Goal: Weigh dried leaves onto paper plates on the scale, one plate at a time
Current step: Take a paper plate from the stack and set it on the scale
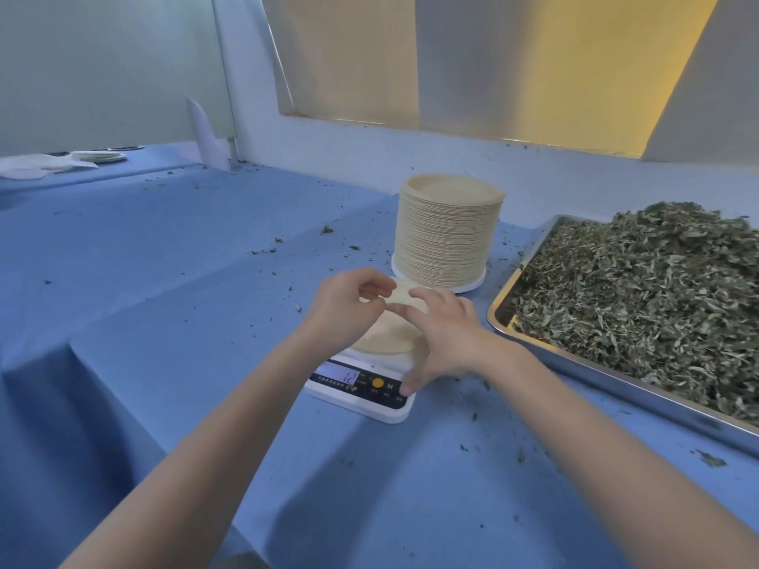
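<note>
- Head view: we see both bare hands meeting over a white digital scale [361,388] that sits on the blue-covered worktop [185,248].
- Our left hand [343,308] has its fingers [371,287] curled, pinching the raised edge of a paper plate [404,297] between thumb and fingertips.
- Our right hand [445,334] lies over the same spot, its fingers bent onto the plate's edge beside the left fingertips, while its thumb [412,381] reaches down to the scale's front right corner.
- Under the hands, pale plates [388,336] rest on the scale's platform; we cannot tell how many are there, nor whether the pinched one is fully apart from the one below.
- No leaves lie on the visible part of those plates.
- The scale's lit display [343,375] shows digits, too slanted for us to read with confidence; an orange button [378,383] sits just beside it.
- A tall stack of paper plates [447,232] stands on a white base just behind the scale.
- The dried leaves [649,297] are heaped in a metal tray [513,297] to the right of the scale, near our right wrist.
- Loose leaf crumbs [326,230] are scattered over the worktop.
- Far to the left, a few more plates [102,156] lie next to white paper [37,166].
</note>
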Action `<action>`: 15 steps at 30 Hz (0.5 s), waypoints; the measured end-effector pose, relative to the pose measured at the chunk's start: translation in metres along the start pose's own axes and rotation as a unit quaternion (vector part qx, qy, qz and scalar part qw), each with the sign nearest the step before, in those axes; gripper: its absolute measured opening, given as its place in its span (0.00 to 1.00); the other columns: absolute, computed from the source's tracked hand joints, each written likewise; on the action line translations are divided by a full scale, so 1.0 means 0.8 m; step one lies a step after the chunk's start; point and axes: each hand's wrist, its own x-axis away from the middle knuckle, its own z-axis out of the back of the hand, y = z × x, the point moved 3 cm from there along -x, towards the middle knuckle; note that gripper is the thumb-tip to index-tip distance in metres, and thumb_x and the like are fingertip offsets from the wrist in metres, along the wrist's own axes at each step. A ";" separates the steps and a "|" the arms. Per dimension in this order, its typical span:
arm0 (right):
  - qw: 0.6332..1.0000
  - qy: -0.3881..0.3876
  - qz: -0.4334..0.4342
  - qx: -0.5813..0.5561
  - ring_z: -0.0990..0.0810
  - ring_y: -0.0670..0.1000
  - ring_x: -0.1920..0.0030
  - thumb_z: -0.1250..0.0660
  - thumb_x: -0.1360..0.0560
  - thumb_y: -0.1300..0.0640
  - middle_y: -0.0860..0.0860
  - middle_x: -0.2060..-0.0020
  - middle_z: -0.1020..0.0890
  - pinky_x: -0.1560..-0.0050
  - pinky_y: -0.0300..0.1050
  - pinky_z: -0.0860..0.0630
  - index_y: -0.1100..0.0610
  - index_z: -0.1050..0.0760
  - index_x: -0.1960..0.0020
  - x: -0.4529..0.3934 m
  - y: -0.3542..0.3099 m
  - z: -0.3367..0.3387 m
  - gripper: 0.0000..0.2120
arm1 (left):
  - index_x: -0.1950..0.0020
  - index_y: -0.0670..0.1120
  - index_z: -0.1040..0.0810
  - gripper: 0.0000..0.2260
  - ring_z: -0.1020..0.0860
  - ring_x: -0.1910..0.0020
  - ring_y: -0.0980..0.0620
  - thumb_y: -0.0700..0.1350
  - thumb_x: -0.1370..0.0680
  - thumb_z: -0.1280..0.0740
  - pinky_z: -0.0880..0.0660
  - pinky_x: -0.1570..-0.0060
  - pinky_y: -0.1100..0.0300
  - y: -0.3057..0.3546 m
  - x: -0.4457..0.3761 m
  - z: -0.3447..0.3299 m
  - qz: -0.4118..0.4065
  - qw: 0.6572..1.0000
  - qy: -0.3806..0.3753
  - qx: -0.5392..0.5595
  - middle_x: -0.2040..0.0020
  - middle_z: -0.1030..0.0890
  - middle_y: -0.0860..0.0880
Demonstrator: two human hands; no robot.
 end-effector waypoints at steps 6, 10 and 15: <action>0.991 -0.077 -0.082 0.076 0.59 0.59 0.26 0.21 0.43 0.39 0.55 0.25 0.56 0.28 0.59 0.57 0.42 0.60 0.24 -0.018 -0.022 0.005 0.62 | 0.55 0.55 0.21 0.15 0.23 0.54 0.68 0.35 0.27 0.38 0.31 0.57 0.80 -0.005 -0.002 0.001 0.007 1.000 0.025 0.016 0.57 0.19 0.61; 0.983 -0.100 -0.111 0.106 0.61 0.61 0.25 0.23 0.36 0.45 0.56 0.24 0.61 0.28 0.62 0.59 0.43 0.66 0.24 -0.028 -0.037 0.014 0.59 | 0.55 0.56 0.22 0.15 0.23 0.53 0.67 0.35 0.27 0.37 0.32 0.56 0.80 -0.005 -0.002 0.004 0.012 0.999 0.037 0.034 0.57 0.19 0.61; 0.990 -0.100 -0.081 0.054 0.62 0.59 0.25 0.20 0.41 0.42 0.55 0.24 0.61 0.27 0.62 0.59 0.43 0.65 0.24 -0.012 -0.041 0.021 0.64 | 0.53 0.56 0.22 0.16 0.23 0.52 0.66 0.34 0.27 0.38 0.32 0.59 0.78 -0.013 -0.001 0.014 0.030 0.999 0.027 0.023 0.58 0.19 0.61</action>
